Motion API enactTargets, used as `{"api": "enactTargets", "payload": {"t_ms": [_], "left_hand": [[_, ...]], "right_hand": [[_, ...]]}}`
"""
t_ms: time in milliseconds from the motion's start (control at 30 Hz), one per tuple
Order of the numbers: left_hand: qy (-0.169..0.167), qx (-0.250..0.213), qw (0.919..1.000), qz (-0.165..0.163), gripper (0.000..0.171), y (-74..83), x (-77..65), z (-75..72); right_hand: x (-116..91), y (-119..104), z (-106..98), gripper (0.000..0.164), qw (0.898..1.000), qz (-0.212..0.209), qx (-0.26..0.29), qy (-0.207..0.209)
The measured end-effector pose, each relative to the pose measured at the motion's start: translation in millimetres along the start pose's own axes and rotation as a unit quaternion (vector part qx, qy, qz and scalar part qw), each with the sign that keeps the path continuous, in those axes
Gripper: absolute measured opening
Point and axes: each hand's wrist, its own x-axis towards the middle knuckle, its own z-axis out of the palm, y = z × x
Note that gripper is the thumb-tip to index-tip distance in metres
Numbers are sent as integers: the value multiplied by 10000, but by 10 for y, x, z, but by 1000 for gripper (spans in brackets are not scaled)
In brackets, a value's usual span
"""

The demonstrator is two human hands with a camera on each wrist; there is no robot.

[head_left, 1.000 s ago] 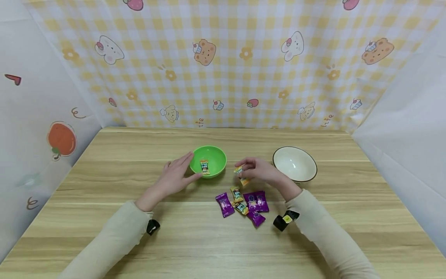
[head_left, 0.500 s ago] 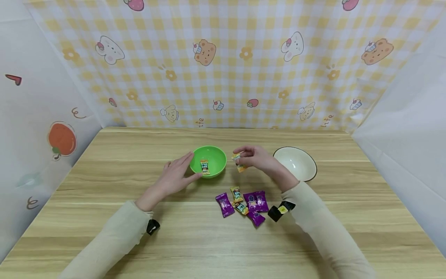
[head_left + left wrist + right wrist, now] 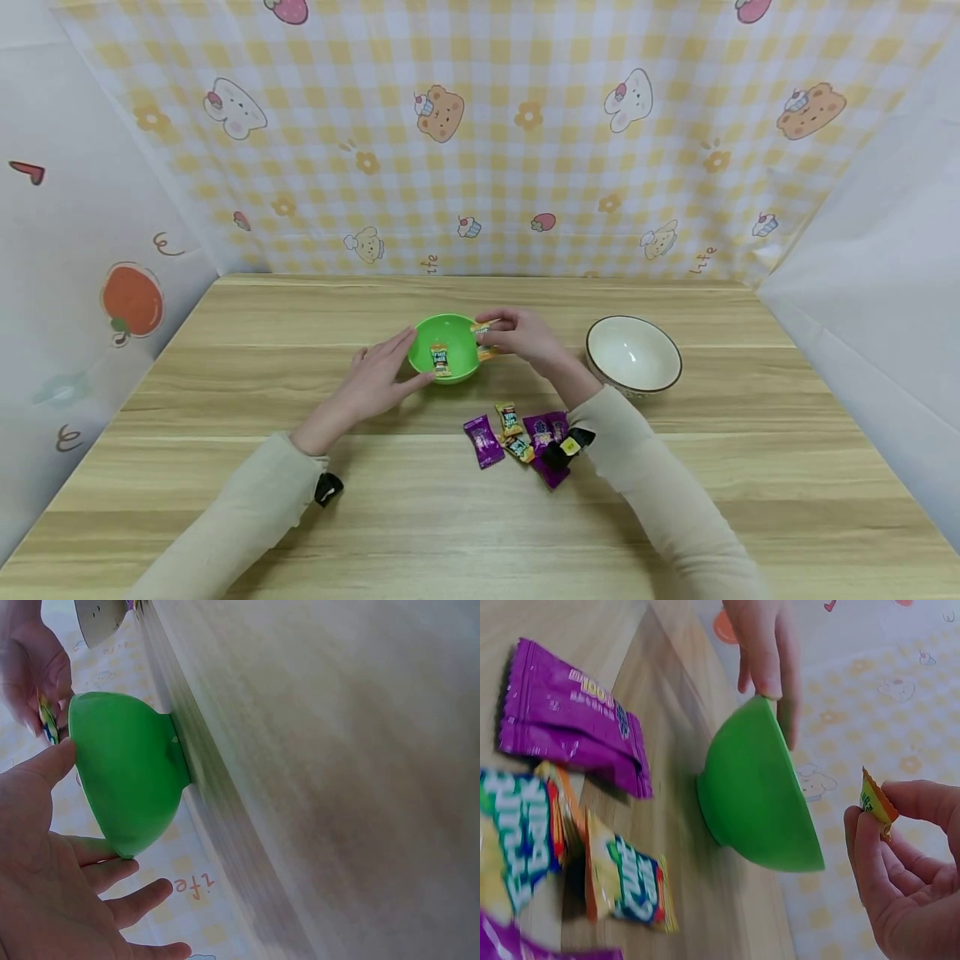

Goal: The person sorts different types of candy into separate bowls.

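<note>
A green bowl point(image 3: 457, 333) stands on the table with a yellow-orange wrapped candy point(image 3: 440, 360) inside. My left hand point(image 3: 378, 379) touches its left rim, thumb and fingers spread and fairly straight. Between thumb and fingertips my right hand point(image 3: 525, 340) pinches another yellow-orange wrapped candy point(image 3: 875, 801), held above the bowl's right rim. On the table below lie two more yellow candies point(image 3: 508, 419), beside several purple wrapped candies point(image 3: 484, 442). The right wrist's black band covers part of the purple ones in the head view.
A white bowl point(image 3: 633, 354) with a dark rim stands to the right of the right hand. The wooden table point(image 3: 300, 308) ends at a yellow checked cloth point(image 3: 495, 167) hung behind it. White sheets hang at both sides.
My right hand has carried the pinched candy up and to the left, from beside the green bowl to its right rim. The left hand has stayed at the bowl.
</note>
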Motion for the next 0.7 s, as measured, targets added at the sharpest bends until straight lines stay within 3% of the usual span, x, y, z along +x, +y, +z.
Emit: {"api": "enactTargets", "payload": {"t_ms": [367, 700], "left_hand": [[-6, -39, 10000, -31, 79, -7, 1, 6], [-14, -71, 10000, -31, 78, -3, -1, 3]], "right_hand": [[142, 49, 169, 39, 9996, 4, 263, 131], [114, 65, 148, 39, 9986, -202, 490, 1]]}}
